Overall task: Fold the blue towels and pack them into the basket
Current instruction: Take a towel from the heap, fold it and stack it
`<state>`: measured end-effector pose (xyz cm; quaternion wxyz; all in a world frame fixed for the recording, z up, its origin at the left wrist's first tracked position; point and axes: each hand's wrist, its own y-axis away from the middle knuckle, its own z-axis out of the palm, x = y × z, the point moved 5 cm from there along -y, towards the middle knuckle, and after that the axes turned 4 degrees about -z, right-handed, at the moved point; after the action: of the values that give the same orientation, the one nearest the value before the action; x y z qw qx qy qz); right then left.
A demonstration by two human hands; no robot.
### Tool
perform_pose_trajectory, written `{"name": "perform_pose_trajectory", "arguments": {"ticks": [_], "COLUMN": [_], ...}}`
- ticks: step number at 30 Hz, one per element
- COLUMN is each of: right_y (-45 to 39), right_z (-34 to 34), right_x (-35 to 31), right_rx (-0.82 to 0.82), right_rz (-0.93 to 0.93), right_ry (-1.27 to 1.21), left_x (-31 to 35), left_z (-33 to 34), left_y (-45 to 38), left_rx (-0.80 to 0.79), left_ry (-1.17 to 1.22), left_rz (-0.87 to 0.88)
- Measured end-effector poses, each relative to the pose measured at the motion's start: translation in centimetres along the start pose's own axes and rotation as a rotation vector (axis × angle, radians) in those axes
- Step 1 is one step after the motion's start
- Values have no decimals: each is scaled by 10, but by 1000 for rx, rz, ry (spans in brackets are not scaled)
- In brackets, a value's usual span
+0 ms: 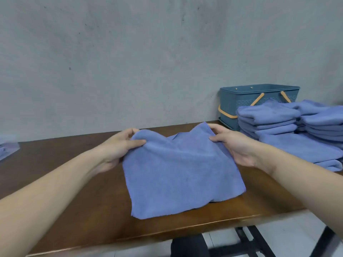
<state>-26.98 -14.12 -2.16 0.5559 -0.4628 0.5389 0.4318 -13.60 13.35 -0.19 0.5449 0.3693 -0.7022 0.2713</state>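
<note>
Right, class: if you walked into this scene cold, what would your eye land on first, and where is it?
First, the blue towel spread in the middle of the brown table, its far corners pinched up by the left hand and the right hand. Next, the piles of folded towels at the right. Behind them, against the wall, stands the teal basket with orange handles.

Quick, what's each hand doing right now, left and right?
Left hand: pinches the far left corner of the blue towel.
Right hand: pinches the far right corner of the same towel.
</note>
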Motion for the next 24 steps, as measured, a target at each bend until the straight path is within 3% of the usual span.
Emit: {"name": "perform_pose_trajectory", "arguments": {"ticks": [6, 10, 15, 18, 24], "right_y": [-74, -124, -148, -159, -187], "right_z": [-19, -26, -32, -36, -33], "right_x": [1, 23, 69, 79, 73], "right_rx": [192, 220, 165, 144, 149], "right_rz": [-99, -53, 48, 34, -40], "right_ry": [2, 181, 713, 842, 956], "left_x": [-5, -32, -74, -88, -92], "left_z": [-5, -10, 1, 6, 3], "left_y": [-84, -133, -154, -159, -158], "left_rx": [190, 237, 123, 38, 73], "left_ry": [175, 17, -305, -470, -458], "left_rz": [81, 87, 144, 189, 328]}}
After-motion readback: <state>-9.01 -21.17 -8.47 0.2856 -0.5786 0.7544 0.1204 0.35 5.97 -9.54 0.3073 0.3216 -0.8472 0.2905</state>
